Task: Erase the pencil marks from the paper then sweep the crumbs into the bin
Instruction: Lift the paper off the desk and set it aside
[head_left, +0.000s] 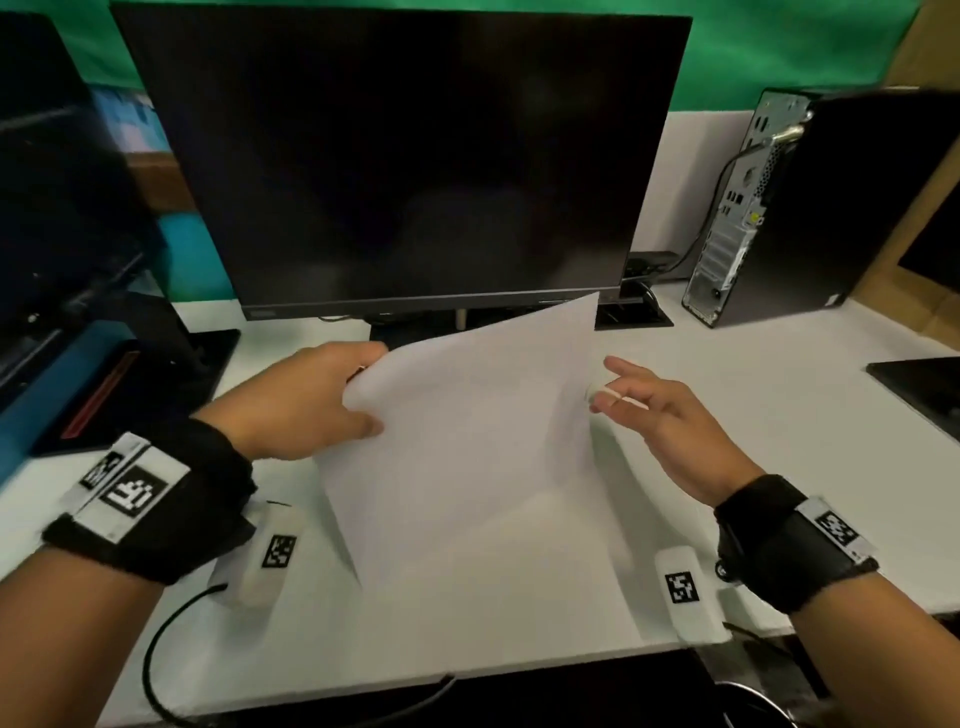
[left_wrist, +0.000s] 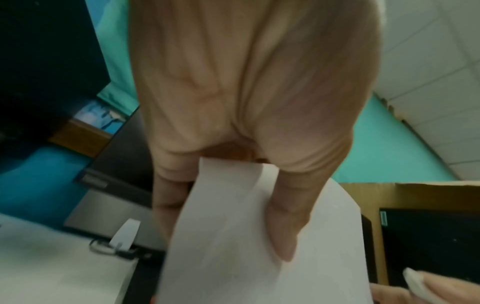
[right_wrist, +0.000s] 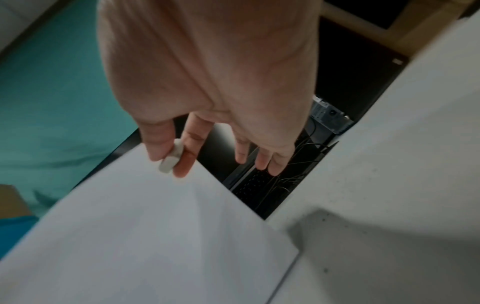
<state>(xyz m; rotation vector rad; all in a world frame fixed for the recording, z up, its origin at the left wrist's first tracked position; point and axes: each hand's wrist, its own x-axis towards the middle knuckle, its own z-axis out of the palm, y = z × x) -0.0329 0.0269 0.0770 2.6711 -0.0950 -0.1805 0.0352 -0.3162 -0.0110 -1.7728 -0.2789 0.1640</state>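
A white sheet of paper (head_left: 467, 436) is lifted off the white desk (head_left: 753, 415) and tilted, its far corner raised toward the monitor. My left hand (head_left: 317, 400) pinches its left edge, thumb on top (left_wrist: 283, 232) and fingers beneath. My right hand (head_left: 649, 410) hovers at the paper's right edge and pinches a small white eraser (right_wrist: 170, 158) between thumb and forefinger, the other fingers spread. The eraser (left_wrist: 415, 286) also shows at the lower right of the left wrist view. Small dark specks (right_wrist: 369, 232) dot the desk to the right of the paper. No bin is in view.
A dark monitor (head_left: 405, 166) stands right behind the paper. A computer tower (head_left: 779, 208) with cables sits at the back right. A second screen and blue stand (head_left: 62, 312) fill the left side. A black cable (head_left: 166, 649) loops at the desk's front edge.
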